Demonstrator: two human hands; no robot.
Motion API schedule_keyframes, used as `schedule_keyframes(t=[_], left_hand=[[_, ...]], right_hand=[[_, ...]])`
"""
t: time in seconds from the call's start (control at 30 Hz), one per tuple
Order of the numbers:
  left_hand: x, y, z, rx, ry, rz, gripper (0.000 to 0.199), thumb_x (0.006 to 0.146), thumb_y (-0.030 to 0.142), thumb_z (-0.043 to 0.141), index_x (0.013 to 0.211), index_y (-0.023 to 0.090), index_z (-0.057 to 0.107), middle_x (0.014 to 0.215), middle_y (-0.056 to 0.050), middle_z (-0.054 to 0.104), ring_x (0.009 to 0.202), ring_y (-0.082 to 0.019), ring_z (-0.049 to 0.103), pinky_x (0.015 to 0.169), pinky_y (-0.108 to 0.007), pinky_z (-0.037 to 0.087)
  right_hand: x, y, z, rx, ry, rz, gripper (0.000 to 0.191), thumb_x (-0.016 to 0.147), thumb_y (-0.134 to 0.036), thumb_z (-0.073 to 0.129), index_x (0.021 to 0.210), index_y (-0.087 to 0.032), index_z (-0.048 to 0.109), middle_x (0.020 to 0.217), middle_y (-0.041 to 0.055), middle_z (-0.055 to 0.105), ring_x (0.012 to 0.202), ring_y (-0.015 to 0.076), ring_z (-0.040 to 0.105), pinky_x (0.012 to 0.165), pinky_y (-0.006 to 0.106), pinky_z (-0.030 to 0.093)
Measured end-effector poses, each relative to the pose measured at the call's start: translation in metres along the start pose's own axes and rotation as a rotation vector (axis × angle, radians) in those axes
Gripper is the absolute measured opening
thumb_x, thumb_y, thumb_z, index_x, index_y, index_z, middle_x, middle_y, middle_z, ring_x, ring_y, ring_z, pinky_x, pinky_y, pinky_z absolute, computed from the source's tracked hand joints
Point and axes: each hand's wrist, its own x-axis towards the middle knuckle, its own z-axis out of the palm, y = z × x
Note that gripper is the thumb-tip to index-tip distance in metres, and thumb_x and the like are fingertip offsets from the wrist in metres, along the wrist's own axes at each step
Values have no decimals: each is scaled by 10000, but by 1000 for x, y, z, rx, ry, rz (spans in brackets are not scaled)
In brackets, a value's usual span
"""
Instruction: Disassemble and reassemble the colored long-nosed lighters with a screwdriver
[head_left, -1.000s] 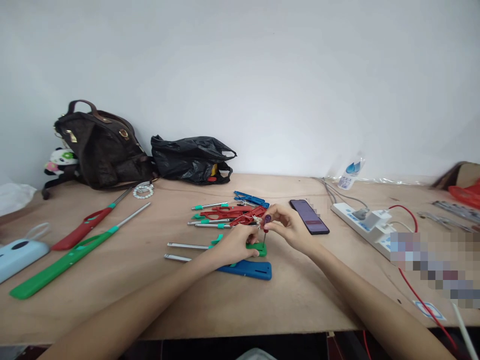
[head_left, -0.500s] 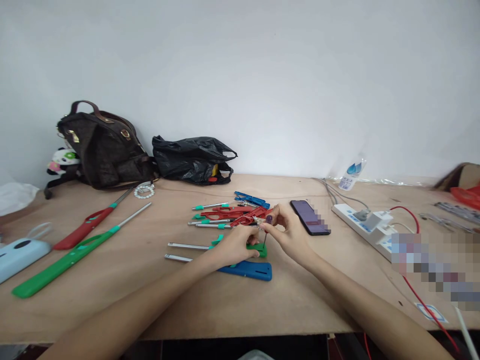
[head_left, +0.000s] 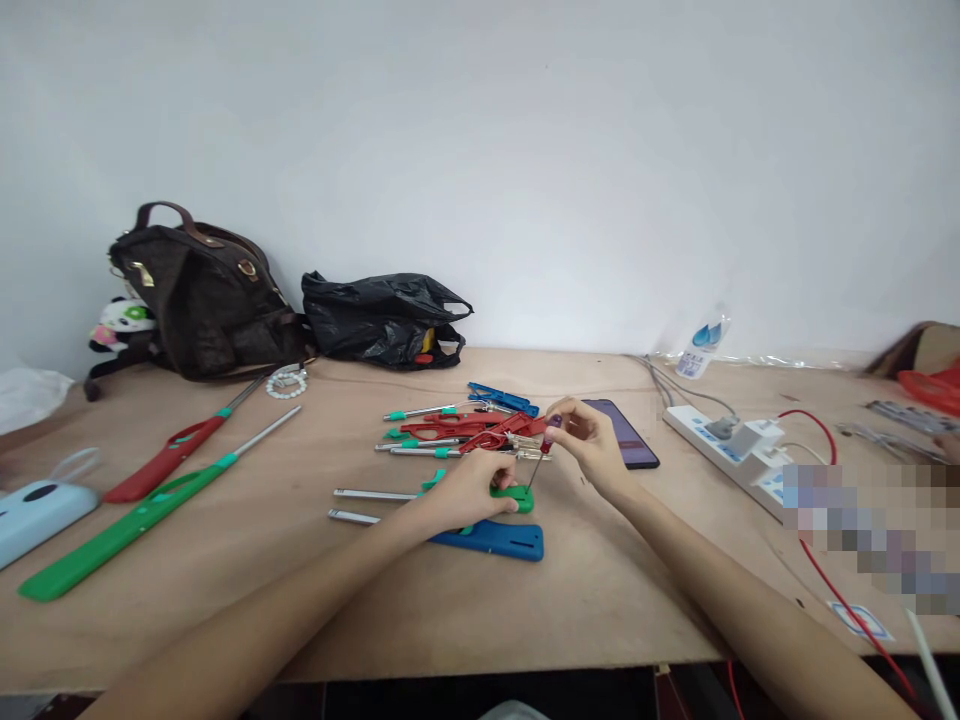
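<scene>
My left hand (head_left: 478, 488) is closed around the handle of a green stick lighter (head_left: 520, 499), holding it on the table. My right hand (head_left: 596, 445) pinches the red-purple handle of a small screwdriver (head_left: 544, 445). Its thin shaft slants down, and the tip meets the lighter's right end; whether it sits in a screw is too small to tell. Just in front lies a blue stick lighter (head_left: 502, 541), partly under my left hand. Behind my hands are opened red lighter casings (head_left: 431, 430), several metal lighter tubes (head_left: 420, 413) and a blue casing (head_left: 504, 398).
A phone (head_left: 634, 440) lies right of my right hand, beside a white power strip (head_left: 705, 432) with cables. Red (head_left: 161, 467) and green (head_left: 97, 545) stick lighters lie at left. Behind stand a dark backpack (head_left: 210, 300), a black plastic bag (head_left: 375, 320) and a bottle (head_left: 701, 345).
My right hand has shifted a little right and opened away from my left, tilting the screwdriver's handle rightward. The tip stays at the green lighter, and my left hand keeps its hold.
</scene>
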Motion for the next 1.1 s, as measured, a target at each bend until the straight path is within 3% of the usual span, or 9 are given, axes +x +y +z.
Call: schedule_keyframes(t=[0.13, 0.23, 0.3, 0.37, 0.47, 0.63, 0.83, 0.97, 1.1], left_hand=[[0, -1, 1, 1, 2, 8, 316, 622, 143, 702, 608, 183, 389, 644, 51, 503, 639, -135, 493, 565, -229, 292], [0, -1, 1, -6, 0, 7, 319, 618, 153, 700, 606, 185, 383, 652, 44, 518, 645, -140, 502, 571, -230, 307], [0, -1, 1, -1, 4, 3, 316, 616, 145, 691, 606, 186, 378, 655, 39, 526, 653, -143, 505, 574, -229, 309], [-1, 0, 1, 8, 11, 12, 304, 620, 126, 670, 606, 185, 373, 665, 35, 536, 659, -143, 504, 578, -229, 307], [-2, 1, 0, 24, 10, 43, 283, 632, 107, 642, 606, 182, 370, 680, 33, 542, 660, -137, 493, 582, -228, 297], [-2, -2, -1, 56, -8, 107, 259, 660, 122, 633, 623, 183, 383, 687, 31, 539, 658, -136, 480, 586, -229, 295], [-5, -7, -3, 155, -34, 154, 182, 731, 181, 672, 713, 180, 490, 777, 13, 609, 712, -156, 540, 623, -235, 340], [-6, -10, -10, 209, -5, 171, 117, 809, 263, 667, 859, 191, 589, 893, -11, 669, 836, -196, 605, 709, -257, 396], [-3, -23, -21, 296, 147, 156, 48, 869, 182, 563, 882, 190, 609, 926, -27, 672, 876, -203, 615, 747, -281, 430]], right_hand=[[-2, -13, 1, 26, -33, -52, 195, 839, -388, 648, 892, -208, 591, 805, 11, 578, 556, 110, 495, 518, 266, 438], [1, -17, -5, -70, 109, -147, 163, 857, -364, 619, 906, -215, 576, 844, 20, 573, 604, 126, 535, 567, 285, 470], [5, -12, -13, -233, 218, -180, 128, 861, -335, 601, 894, -216, 569, 862, 30, 571, 683, 151, 563, 626, 301, 485], [9, -2, -22, -429, 248, -181, 86, 860, -297, 578, 855, -212, 560, 866, 37, 564, 717, 165, 571, 659, 310, 486], [14, 16, -32, -639, 167, -93, 35, 845, -206, 527, 812, -206, 535, 879, 41, 540, 715, 170, 574, 649, 303, 469], [14, 36, -37, -958, -64, 95, 153, 768, -50, 482, 752, -196, 522, 868, 53, 549, 725, 176, 554, 650, 279, 403], [11, 45, -36, -1035, -306, 197, 166, 768, -24, 501, 787, -167, 582, 908, 71, 602, 778, 170, 572, 672, 255, 378], [11, 45, -33, -1028, -293, 164, 160, 827, -79, 509, 916, -156, 619, 1006, 95, 633, 883, 199, 597, 725, 268, 406], [8, 39, -23, -930, -250, 70, 227, 889, -114, 465, 1050, -163, 616, 1082, 104, 641, 953, 212, 602, 807, 298, 440]])
